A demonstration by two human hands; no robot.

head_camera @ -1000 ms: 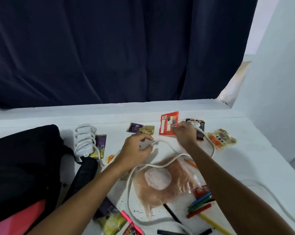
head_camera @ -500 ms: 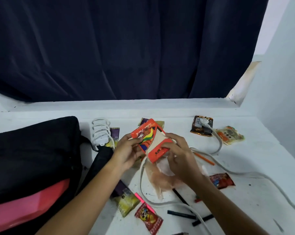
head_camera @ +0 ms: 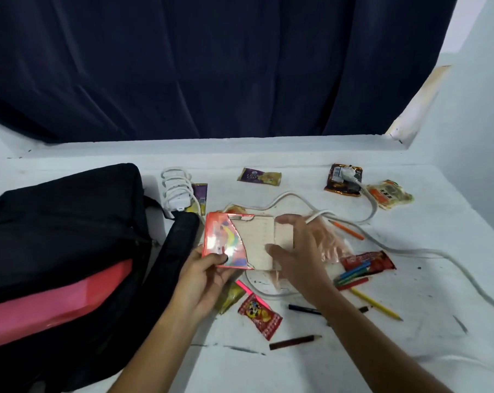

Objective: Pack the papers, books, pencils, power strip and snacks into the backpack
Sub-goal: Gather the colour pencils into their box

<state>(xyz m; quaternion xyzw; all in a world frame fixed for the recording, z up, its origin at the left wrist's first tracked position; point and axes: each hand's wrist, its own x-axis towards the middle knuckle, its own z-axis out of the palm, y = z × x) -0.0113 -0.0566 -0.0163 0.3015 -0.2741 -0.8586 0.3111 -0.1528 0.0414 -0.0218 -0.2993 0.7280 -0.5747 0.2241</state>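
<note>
Hands hold pencil box above worktop, just right of backpack. Left hand pinches its red corner; right hand fingers curl round the pale end.

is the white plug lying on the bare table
No, the white plug rests on top of the dark brown snack packet at the back of the table.

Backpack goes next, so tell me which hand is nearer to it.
Left. The left hand grips the pencil box beside the backpack; the right hand is farther off.
</note>
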